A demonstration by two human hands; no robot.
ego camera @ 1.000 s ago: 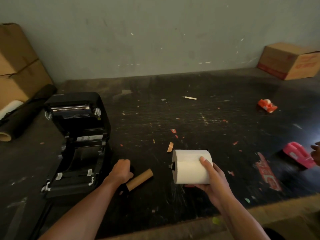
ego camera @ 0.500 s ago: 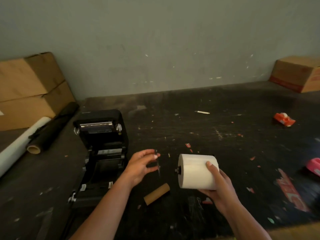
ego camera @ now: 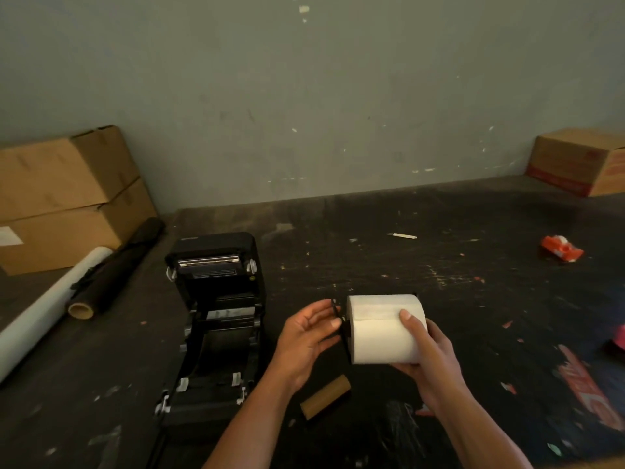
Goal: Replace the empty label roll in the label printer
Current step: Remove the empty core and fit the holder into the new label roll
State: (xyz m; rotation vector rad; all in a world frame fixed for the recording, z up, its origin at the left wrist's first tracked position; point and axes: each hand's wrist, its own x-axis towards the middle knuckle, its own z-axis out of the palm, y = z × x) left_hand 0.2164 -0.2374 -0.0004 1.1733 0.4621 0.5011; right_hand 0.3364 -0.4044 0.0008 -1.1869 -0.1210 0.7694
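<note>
Head view. Label roll (ego camera: 384,328): white, held above the counter (ego camera: 439,265) in the grasping right hand (ego camera: 427,360), long axis lying left to right, right of the open printer (ego camera: 216,319). Left hand (ego camera: 306,336): nearer the printer, fingers pinching a black flange (ego camera: 335,308) at the roll's left end. Empty core (ego camera: 325,397): on the counter, near side. Change: half a second ago flange and roll stood apart; now they meet.

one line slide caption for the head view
Right hand holds new label roll; left hand fits black spindle guide beside open printer.
</note>
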